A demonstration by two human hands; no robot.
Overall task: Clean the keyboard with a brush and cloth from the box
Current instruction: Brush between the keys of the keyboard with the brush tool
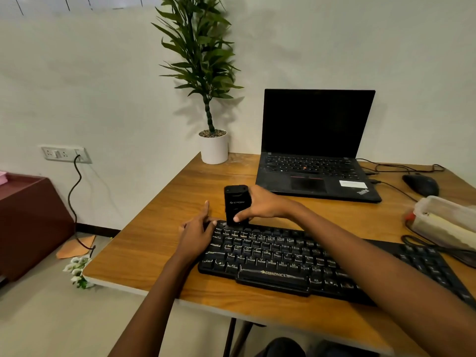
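A black Zebronics keyboard (283,256) lies across the wooden desk (159,253) in front of me. My right hand (265,203) grips a black block-shaped brush tool (237,204), held upright with its lower end touching the keyboard's top-left corner keys. My left hand (197,231) rests on the keyboard's left end, fingers spread, index finger pointing up. A clear plastic box (445,220) sits at the right edge of the desk with pale contents; a cloth cannot be made out.
An open black laptop (316,161) stands behind the keyboard. A black mouse (421,184) and cables lie at the far right. A potted plant (213,145) is at the desk's back-left corner. A brown cabinet (31,222) stands left on the floor.
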